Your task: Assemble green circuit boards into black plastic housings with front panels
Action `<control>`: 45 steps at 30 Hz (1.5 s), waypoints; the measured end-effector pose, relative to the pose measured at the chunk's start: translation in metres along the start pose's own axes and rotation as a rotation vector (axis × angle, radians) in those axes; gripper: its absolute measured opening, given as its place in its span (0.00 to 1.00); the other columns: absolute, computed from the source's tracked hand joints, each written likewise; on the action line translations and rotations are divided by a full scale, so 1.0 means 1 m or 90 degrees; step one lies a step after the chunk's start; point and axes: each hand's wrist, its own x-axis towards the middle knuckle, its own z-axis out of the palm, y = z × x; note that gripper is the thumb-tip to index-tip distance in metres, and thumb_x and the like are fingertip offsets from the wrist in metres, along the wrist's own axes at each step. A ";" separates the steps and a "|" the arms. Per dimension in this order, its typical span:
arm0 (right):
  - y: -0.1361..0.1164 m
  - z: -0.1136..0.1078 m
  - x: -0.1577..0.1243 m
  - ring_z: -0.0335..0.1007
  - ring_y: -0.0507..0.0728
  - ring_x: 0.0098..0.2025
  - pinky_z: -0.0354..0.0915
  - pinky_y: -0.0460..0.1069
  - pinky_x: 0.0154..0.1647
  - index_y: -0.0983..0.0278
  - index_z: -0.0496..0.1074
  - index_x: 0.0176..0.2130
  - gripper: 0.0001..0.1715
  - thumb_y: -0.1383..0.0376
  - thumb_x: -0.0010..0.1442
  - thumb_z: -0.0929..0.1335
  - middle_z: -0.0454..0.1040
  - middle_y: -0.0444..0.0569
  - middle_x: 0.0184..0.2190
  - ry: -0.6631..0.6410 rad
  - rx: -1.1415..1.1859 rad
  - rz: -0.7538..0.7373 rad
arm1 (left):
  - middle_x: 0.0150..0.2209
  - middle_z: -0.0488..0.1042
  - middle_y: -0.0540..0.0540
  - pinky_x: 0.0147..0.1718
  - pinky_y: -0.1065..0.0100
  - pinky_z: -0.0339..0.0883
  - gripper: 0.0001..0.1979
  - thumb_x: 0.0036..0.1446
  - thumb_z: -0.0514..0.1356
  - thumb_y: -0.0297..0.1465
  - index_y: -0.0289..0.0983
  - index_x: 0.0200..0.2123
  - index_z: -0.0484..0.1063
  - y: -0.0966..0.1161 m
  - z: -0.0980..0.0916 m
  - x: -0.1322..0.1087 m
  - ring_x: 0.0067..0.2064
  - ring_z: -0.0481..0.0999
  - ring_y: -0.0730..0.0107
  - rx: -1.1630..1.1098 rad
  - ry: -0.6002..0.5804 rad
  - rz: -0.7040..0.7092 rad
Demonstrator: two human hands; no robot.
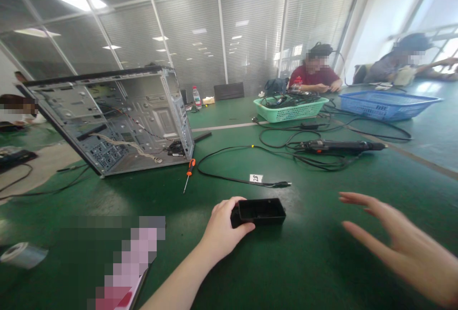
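Green worktop (304,262) fills the view, with glass partitions and blinds behind. At the near left corner lies a silver roll (23,255), blurred and hard to identify; a pixelated patch beside it hides what lies there. Left of centre stands an open computer case (114,119), tilted, 1 side panel off, loose wires inside. An orange-handled screwdriver (188,172) lies just off its near right corner. A black cable (229,177) loops past a white tag (255,178).

At the near edge centre, the left hand (223,229) grips the left end of a small black box (261,212), thumb on the near wall, fingers over the rim. The box sits flat and open-topped; its inside is too dark to read. Bare worktop lies all round it.

At the far centre a green basket (289,108) holds tangled black cables, and a black power tool (339,146) lies among cords in front. The contents of the blue basket (388,105), far right, are not visible. The right hand (404,248) at the near right edge is spread wide, blurred, holding nothing, well apart from the box. 2 people sit at the far edge.
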 end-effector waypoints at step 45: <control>-0.087 0.073 0.029 0.65 0.54 0.29 0.63 0.47 0.29 0.68 0.61 0.44 0.33 0.43 0.56 0.65 0.69 0.53 0.34 -0.403 0.463 -0.029 | 0.15 0.64 0.52 0.26 0.68 0.63 0.29 0.59 0.41 0.51 0.35 0.24 0.67 0.011 -0.006 -0.001 0.20 0.67 0.70 -0.302 0.008 -0.077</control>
